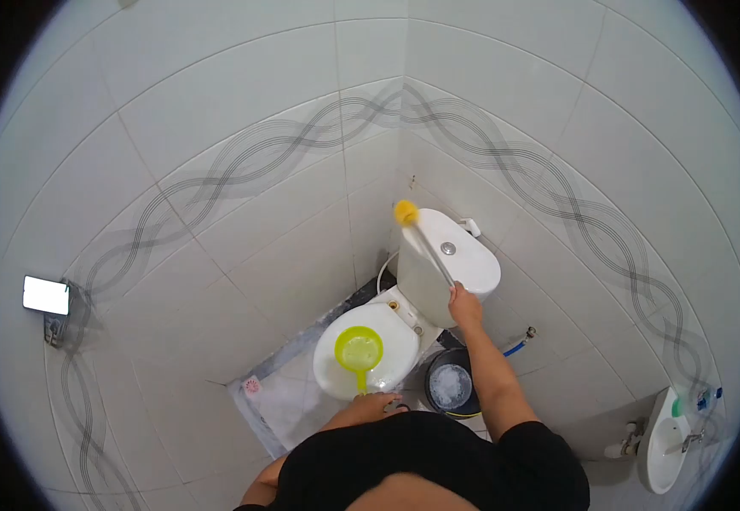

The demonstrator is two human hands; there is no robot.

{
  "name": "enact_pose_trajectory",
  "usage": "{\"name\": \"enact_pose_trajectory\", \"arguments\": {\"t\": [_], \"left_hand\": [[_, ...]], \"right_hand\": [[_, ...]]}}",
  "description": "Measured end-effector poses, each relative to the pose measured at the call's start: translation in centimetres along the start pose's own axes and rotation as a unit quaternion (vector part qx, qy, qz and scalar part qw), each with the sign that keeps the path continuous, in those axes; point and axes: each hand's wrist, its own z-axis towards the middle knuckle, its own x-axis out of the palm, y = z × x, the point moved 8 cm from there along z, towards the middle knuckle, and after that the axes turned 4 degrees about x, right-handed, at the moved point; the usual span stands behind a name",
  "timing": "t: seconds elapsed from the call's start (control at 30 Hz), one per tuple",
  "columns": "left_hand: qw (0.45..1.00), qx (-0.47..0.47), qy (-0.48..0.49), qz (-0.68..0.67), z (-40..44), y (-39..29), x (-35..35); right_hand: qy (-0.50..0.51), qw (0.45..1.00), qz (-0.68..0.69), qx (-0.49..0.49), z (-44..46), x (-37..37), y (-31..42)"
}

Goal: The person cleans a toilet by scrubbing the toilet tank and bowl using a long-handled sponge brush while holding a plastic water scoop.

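My right hand (466, 307) is closed around the handle of a toilet brush (434, 255). Its round yellow head is up at the back left corner of the white toilet tank (417, 277); I cannot tell whether it touches the tank. My left hand (371, 407), partly hidden by my body, is closed at the handle end of a lime-green dipper (359, 348). The dipper's bowl is over the white toilet lid (400, 328), which is down. A round flush button (448, 249) sits on top of the tank.
A dark bucket (430, 387) with foamy water stands right of the toilet. A blue hose (516, 347) hangs from a wall tap. At far right is a white washbasin (663, 443). On the left wall a bright-screened device (47, 295) rests on a holder. Tiled walls meet behind the tank.
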Motion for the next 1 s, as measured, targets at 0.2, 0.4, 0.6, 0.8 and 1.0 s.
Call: {"name": "enact_pose_trajectory", "arguments": {"t": [0.2, 0.4, 0.6, 0.8, 1.0], "left_hand": [[0.997, 0.024, -0.029, -0.067, 0.0, -0.5, 0.1], [0.996, -0.036, -0.033, -0.073, -0.6, -0.1, -0.7], [0.997, -0.029, 0.011, -0.071, 1.0, 1.4, 0.4], [0.974, 0.015, -0.196, 0.117, 0.2, -3.8, -13.5], [0.922, 0.170, -0.265, 0.226, -4.6, -18.3, -22.3]], "right_hand": [[0.029, 0.998, 0.059, 0.017, -1.3, 3.7, -4.2], [-0.080, 0.991, 0.104, -0.016, -4.9, 3.3, -9.4], [-0.047, 0.999, 0.018, -0.007, -10.5, -2.6, -10.4], [-0.047, 0.999, 0.016, -0.020, -12.5, -3.9, -9.1], [-0.085, 0.991, 0.099, 0.016, -10.9, -1.7, -14.7]]}}
